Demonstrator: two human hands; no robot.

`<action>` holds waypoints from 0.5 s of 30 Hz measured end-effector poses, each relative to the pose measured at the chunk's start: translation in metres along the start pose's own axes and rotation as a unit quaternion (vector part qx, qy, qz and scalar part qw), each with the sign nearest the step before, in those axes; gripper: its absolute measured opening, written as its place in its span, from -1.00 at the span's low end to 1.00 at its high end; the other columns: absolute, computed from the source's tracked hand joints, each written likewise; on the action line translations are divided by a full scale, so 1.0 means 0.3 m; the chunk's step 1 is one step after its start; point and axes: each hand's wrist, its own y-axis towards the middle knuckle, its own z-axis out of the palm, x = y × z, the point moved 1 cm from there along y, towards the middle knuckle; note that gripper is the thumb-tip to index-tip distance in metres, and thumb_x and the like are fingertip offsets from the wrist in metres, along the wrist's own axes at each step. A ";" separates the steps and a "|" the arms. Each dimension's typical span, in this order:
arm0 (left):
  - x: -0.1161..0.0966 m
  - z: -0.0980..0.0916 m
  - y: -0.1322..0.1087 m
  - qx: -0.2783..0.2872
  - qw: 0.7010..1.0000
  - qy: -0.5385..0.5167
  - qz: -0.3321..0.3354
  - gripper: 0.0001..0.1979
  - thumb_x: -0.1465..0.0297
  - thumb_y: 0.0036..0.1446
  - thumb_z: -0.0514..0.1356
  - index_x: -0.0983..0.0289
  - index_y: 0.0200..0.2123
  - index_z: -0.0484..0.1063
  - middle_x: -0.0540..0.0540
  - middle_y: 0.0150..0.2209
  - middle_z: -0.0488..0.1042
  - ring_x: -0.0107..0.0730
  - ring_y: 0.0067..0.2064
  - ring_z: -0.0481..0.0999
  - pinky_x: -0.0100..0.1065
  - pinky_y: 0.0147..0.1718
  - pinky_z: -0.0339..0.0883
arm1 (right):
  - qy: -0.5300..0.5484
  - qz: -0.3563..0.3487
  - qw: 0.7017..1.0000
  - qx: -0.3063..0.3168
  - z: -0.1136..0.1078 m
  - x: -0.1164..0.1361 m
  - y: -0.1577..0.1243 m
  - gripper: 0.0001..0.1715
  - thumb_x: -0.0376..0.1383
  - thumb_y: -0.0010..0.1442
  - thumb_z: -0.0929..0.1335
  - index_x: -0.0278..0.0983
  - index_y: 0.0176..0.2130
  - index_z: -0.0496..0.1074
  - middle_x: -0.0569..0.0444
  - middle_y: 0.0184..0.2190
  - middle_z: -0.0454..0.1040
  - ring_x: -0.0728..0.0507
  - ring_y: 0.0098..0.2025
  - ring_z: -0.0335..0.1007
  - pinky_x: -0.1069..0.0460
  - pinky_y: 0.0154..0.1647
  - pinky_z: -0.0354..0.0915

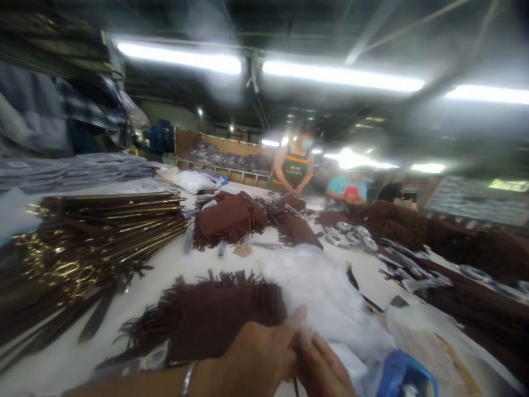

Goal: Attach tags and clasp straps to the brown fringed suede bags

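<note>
Both hands, left hand (256,358) and right hand (322,369), apparently pinching clear plastic bag (330,298), fingers curled

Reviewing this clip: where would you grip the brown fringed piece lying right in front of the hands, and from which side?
Probably by the plain body of the brown fringed piece, at its near edge, coming in from the wearer's side. It lies flat, with loose fringe along its far and left edges that would slip through fingers. The left hand and right hand are already beside that edge, by the clear plastic bag.
</note>
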 end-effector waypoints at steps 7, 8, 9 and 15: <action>0.152 -0.041 -0.373 -0.035 0.983 0.003 -0.181 -0.29 0.41 0.28 0.00 0.32 0.41 -0.25 0.14 -0.26 0.59 -0.17 -0.29 0.58 -0.33 -0.30 0.37 | -0.054 0.023 0.998 -0.009 0.228 -0.068 0.070 -0.51 0.05 -0.02 0.53 -0.23 -0.22 0.57 -0.01 -0.17 0.59 -0.21 -0.06 0.49 -0.04 -0.02 0.37; 0.163 -0.036 -0.417 -0.037 0.980 -0.002 -0.193 -0.28 0.43 0.25 0.01 0.33 0.41 -0.22 0.14 -0.27 0.59 -0.17 -0.28 0.58 -0.32 -0.29 0.37 | -0.093 0.025 0.995 -0.020 0.236 -0.082 0.085 -0.49 0.06 -0.02 0.53 -0.23 -0.21 0.57 -0.01 -0.17 0.59 -0.19 -0.09 0.49 -0.02 -0.06 0.37; 0.173 -0.028 -0.455 -0.040 0.979 -0.008 -0.202 -0.28 0.45 0.22 0.01 0.34 0.41 -0.19 0.14 -0.28 0.58 -0.17 -0.28 0.57 -0.32 -0.29 0.38 | -0.137 0.029 0.990 -0.025 0.246 -0.095 0.099 -0.47 0.08 -0.02 0.52 -0.23 -0.20 0.58 -0.01 -0.19 0.59 -0.17 -0.15 0.49 0.02 -0.15 0.38; 0.232 0.028 -0.575 -0.030 0.967 -0.063 -0.246 -0.29 0.42 0.22 0.02 0.38 0.40 -0.15 0.19 -0.26 0.59 -0.11 -0.27 0.58 -0.28 -0.29 0.40 | -0.190 0.103 0.971 0.099 0.377 -0.132 0.134 -0.52 0.05 0.13 0.45 -0.29 -0.18 0.52 0.12 -0.45 0.45 0.11 -0.61 0.01 0.19 -0.65 -0.10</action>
